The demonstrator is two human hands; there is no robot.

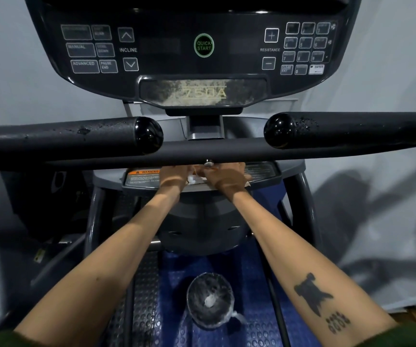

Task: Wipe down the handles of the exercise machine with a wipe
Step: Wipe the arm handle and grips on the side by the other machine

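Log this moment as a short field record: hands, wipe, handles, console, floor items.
left hand: below the crossbar, at the white material, fingers hidden
right hand: beside it, also at the white material, grip unclear
wipe: white, crumpled, between both hands
left handle: black, droplets on top, untouched
right handle: black, droplets near end cap, untouched
crossbar: runs in front of hands
console: dark, Quick Start button
bin: on blue mat, plastic-lined

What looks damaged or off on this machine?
The model plate under the console is badly scuffed, its "750A" lettering half worn away. The left handle has a chipped patch in its coating, and the right handle shows speckling near its end cap, droplets or pitting, unclear which. Both hands hold a white wipe below the crossbar.
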